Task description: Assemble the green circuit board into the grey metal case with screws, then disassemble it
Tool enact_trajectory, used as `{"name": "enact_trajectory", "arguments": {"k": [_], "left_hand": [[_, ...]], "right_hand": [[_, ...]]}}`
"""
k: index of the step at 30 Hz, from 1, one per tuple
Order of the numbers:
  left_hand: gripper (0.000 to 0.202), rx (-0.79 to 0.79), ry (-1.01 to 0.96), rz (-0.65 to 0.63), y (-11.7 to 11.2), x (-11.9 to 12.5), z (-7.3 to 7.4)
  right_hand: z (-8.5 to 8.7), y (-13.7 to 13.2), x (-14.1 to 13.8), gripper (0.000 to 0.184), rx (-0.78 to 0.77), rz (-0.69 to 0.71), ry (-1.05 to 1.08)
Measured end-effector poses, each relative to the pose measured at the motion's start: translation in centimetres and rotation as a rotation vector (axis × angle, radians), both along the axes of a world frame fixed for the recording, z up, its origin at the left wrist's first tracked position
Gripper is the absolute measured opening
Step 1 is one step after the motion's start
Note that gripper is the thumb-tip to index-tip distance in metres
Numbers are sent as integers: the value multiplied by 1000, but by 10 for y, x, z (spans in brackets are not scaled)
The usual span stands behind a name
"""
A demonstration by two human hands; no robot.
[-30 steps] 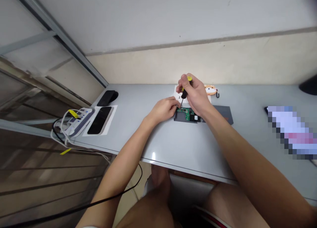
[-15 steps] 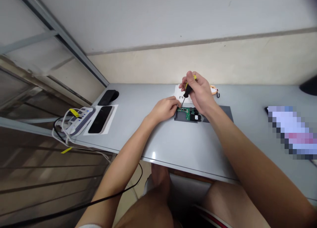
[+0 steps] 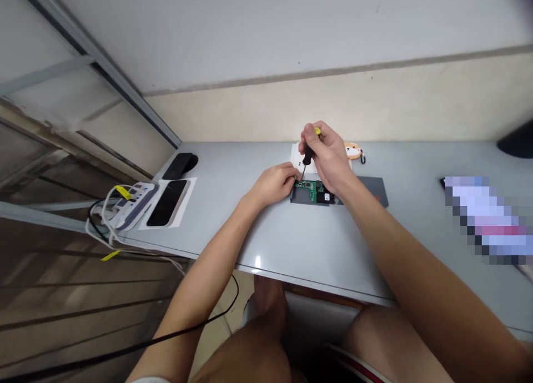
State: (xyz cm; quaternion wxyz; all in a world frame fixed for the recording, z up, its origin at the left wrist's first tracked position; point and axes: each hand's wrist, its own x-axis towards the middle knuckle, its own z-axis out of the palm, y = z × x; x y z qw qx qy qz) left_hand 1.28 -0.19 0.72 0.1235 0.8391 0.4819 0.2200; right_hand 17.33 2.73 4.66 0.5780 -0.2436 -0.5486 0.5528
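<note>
A small green circuit board [image 3: 311,190] lies in a dark grey tray [image 3: 310,198] on the grey table [image 3: 300,238]. My right hand [image 3: 328,155] is closed round a screwdriver [image 3: 308,154] with a black and yellow handle, held nearly upright with its tip at the board's left corner. My left hand [image 3: 275,184] is curled at the tray's left edge, its fingertips pressing on the board beside the screwdriver tip. A white sheet of paper [image 3: 298,156] lies just behind the board, mostly hidden by my right hand.
A dark grey mat [image 3: 372,191] lies right of the tray and a small orange tag [image 3: 353,148] behind it. At the left stand a white power strip [image 3: 133,201], a black phone [image 3: 167,202] on white paper and a black case [image 3: 180,164]. A blurred object [image 3: 485,219] lies at the right.
My right hand has turned and shifted a little on the screwdriver handle, tilting it right and then back upright. My left hand stays on the board's left edge.
</note>
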Motion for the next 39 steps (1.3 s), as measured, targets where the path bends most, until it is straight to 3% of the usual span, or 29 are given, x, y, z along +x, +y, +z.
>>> {"name": "enact_trajectory", "arguments": {"k": [5,10,18,24,32,39], "left_hand": [[36,1,-12,0,0,0,-1],[34,-7,-17,4,-1,0,1],[35,-6,-22,-3,2,0,-1],[35,-8,-42,-17,1,0,-1],[35,-11,-34,-11,1,-1,0],[35,-9,-37,-15,1,-1,0]], "right_hand": [[0,2,-2,58,-46,-61,-20],[2,4,2,54,-55,20,-35],[-3,8,1,59,-87,-138,28],[-2,11,8,48,-174,5,102],[-3,11,4,60,-177,-105,85],[9,2,10,56,-179,31,-11]]}}
